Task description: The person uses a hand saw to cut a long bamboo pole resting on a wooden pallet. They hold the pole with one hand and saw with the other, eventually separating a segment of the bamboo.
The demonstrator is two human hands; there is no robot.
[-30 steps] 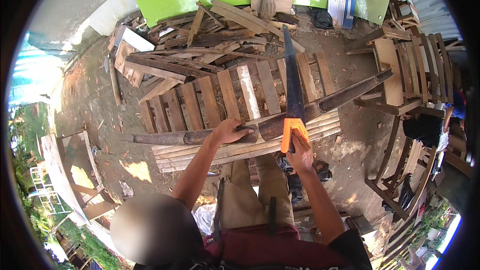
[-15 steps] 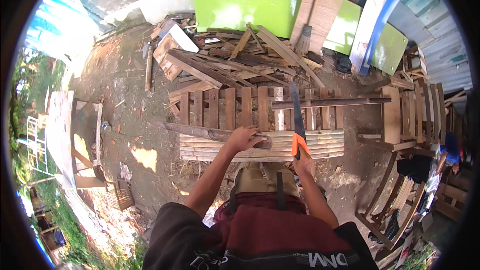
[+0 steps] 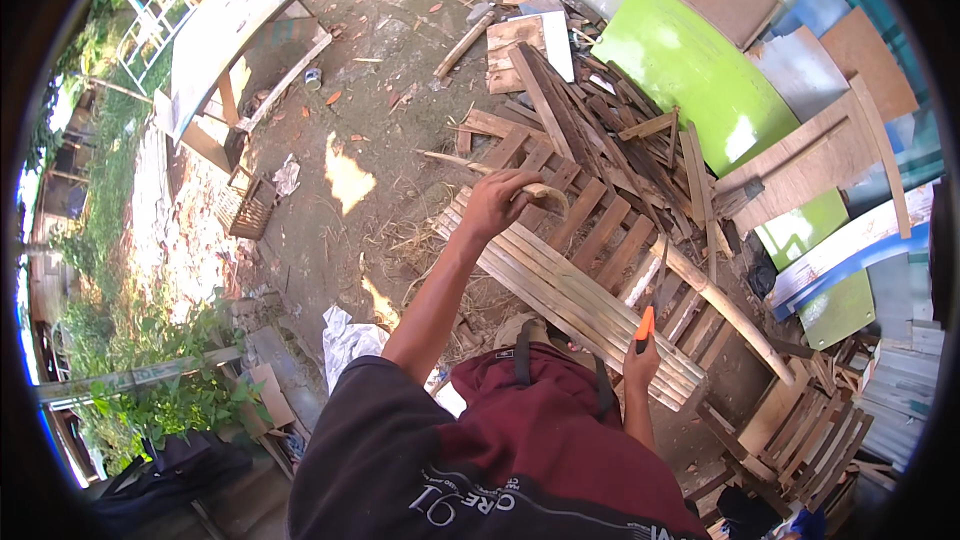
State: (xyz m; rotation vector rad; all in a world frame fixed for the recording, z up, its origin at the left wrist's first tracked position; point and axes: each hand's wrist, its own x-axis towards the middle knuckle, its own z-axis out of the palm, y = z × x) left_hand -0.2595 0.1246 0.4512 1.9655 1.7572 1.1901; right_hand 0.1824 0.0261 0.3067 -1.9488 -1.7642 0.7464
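Note:
My left hand is closed around a split bamboo piece, whose curved, hollow end points right and whose thin tip reaches out to the left. It is held above the left end of a slatted wooden bench. My right hand grips a handsaw by its orange and black handle. The saw's dark blade points away from me over the bench and looks narrow from here. Pale bamboo strips run along the near side of the bench. Across its right part lies another bamboo length, apart from both hands.
Behind the bench is a heap of scrap wood, with a bright green panel leaning beyond it. A pale table and a wicker basket stand at left. Slatted wooden furniture stands at the lower right.
The view has turned toward the left. My left hand has lifted the bamboo piece off the bench, and its cut end now faces me. The saw stays in my right hand, its blade turned edge-on.

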